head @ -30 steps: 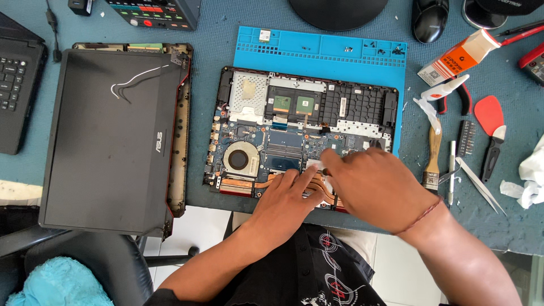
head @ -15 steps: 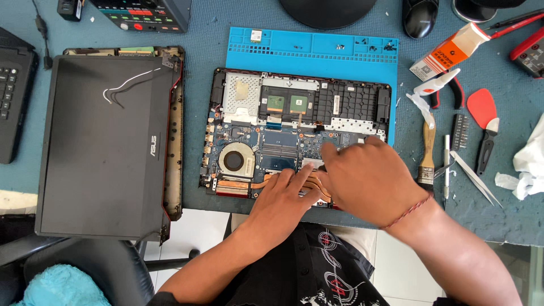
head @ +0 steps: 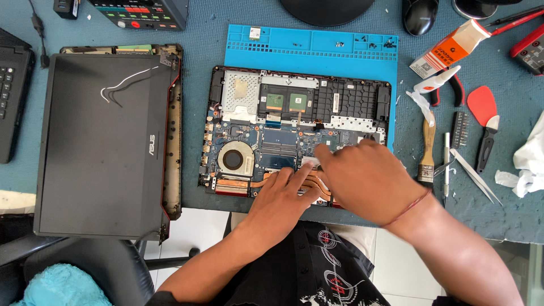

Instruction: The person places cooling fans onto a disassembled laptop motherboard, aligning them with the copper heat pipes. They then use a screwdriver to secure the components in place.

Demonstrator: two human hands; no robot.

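An opened laptop base [head: 294, 107] lies on a blue work mat [head: 311, 42], its circuit board, round fan [head: 235, 158] and copper heat pipes [head: 232, 184] exposed. My left hand [head: 283, 198] lies flat at the board's near edge, fingers spread over the heat pipes. My right hand [head: 368, 181] rests beside it, back upward, with its index finger pressed on the board near the middle. What lies under the right palm is hidden. A thin red band circles my right wrist.
A detached black laptop lid [head: 102, 147] lies left of the mat, another laptop [head: 11, 96] beyond it. To the right are a brush [head: 428, 147], tweezers [head: 473, 175], red pliers [head: 453, 85], a red-bladed tool [head: 484, 113] and a white cloth [head: 530, 158]. A chair [head: 85, 266] stands at lower left.
Both hands stay on the same spot of the board. My left fingers have shifted slightly along the heat pipes, and the view has moved a little.
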